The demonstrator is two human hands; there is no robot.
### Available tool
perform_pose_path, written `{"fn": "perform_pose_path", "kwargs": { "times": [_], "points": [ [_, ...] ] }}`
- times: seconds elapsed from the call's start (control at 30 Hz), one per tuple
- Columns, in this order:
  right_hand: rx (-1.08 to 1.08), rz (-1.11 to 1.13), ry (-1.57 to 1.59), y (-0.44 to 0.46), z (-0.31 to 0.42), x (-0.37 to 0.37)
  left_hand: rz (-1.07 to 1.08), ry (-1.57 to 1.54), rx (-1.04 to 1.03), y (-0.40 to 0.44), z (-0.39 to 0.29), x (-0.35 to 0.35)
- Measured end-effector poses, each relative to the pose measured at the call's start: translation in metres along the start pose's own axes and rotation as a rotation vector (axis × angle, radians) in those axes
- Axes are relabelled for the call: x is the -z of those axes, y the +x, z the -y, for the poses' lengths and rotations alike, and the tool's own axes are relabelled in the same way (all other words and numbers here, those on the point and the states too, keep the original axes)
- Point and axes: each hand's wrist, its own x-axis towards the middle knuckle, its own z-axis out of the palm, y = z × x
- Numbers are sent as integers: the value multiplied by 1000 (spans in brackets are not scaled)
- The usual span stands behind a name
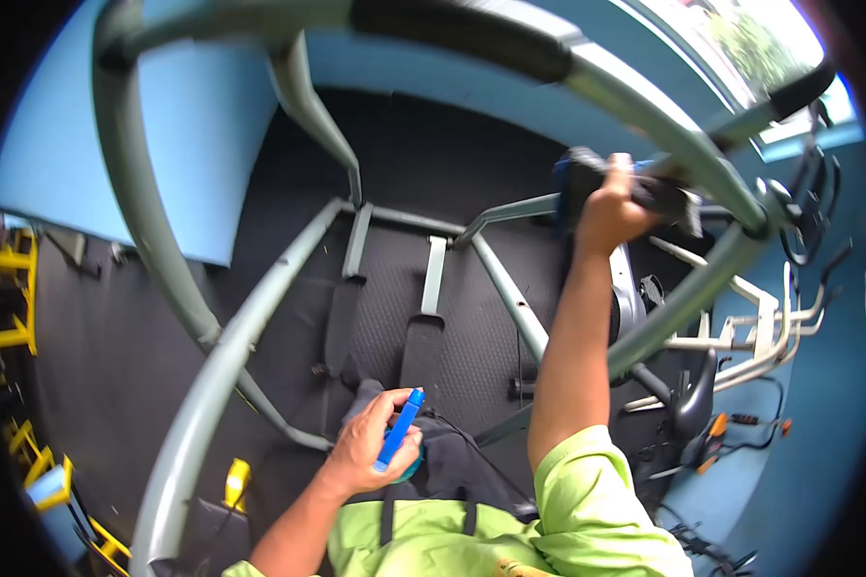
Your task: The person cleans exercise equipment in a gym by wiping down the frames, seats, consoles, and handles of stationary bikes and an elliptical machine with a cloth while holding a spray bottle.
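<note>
My left hand (370, 447), low in front of my body, is closed around a spray bottle (399, 430). From above I see its long blue head; a little teal shows below my fingers. My right arm reaches forward and to the right. In my right hand (613, 213) is a bunched dark grey cloth (672, 200), slightly blurred. The cloth is beside a black pad (579, 183) and the grey-green tubing of an exercise machine frame (678, 120). Whether the cloth touches the tube or the pad, I cannot tell.
Curved tubes of the machine (192, 452) surround me. Black textured matting (375, 317) covers the floor. White machine arms (760, 327) and a black saddle (693, 404) stand at the right. Yellow metal racks (14, 332) are at the left, near a yellow object (237, 481).
</note>
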Motion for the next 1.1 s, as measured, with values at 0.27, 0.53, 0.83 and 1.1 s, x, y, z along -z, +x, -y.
{"fn": "perform_pose_path", "kwargs": {
  "times": [0.27,0.53,0.83,1.1],
  "points": [
    [362,-176,103,-30,-145,-21,-161,12,122,52,156,-18],
    [101,-70,-160,-173,-309,-63,-178,-138,-85,138,237,-76],
    [843,-101,-1651,-24,-211,-19,-257,-215,-47,173,246,-82],
    [144,-310,-140,-182,-298,-77,-272,-189,203,145,301,-83]
  ]
}}
